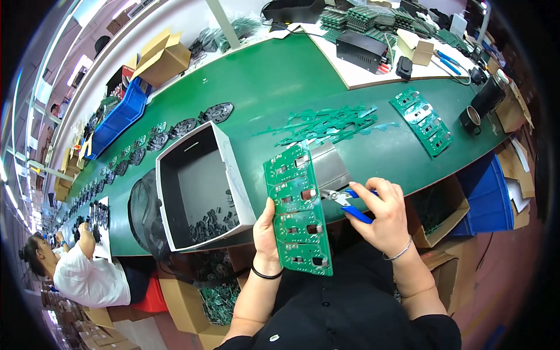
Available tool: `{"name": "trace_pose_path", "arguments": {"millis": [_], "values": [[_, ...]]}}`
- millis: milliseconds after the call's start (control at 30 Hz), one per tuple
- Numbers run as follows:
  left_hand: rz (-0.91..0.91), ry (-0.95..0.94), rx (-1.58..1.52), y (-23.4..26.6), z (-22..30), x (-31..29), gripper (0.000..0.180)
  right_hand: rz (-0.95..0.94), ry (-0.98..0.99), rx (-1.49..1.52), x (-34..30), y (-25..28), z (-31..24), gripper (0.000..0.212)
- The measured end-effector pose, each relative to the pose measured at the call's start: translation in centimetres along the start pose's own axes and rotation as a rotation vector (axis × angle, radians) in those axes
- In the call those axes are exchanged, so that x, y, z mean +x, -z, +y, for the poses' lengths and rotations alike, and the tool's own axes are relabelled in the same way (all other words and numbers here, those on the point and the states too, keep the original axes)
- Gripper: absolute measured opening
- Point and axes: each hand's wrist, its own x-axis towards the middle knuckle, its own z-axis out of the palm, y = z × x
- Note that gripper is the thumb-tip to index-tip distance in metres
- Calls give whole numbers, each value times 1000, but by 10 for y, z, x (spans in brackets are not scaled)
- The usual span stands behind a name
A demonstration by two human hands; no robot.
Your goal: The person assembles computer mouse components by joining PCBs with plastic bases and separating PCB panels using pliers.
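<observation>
My left hand [266,236] is closed on the left edge of a green circuit board panel [294,224], which is tilted up in front of me. Several small boards make up the panel, with cut-outs and dark parts on them. In my right hand [385,213] is a pair of blue-handled cutters [356,214], its handles spread. The cutter jaws are at the panel's right edge; whether they touch it I cannot tell. Behind the panel lies a grey metal block [331,165], partly hidden. Beyond it is a heap of thin green board strips [329,122].
A white-rimmed box [238,184] with small black parts stands left of the panel. Another board panel [422,121] and a dark mug [470,120] are at right. Black round pieces [216,112] line the green table [251,73]. A co-worker [93,271] sits at far left.
</observation>
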Motion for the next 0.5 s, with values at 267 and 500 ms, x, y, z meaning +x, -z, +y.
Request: {"name": "trace_pose_path", "arguments": {"millis": [267,500], "values": [[209,-206,457,-5,7,5,37,-32,94,-66,1,30,-8,47],[245,-318,729,-12,3,3,31,-174,225,-123,5,18,-26,47]]}}
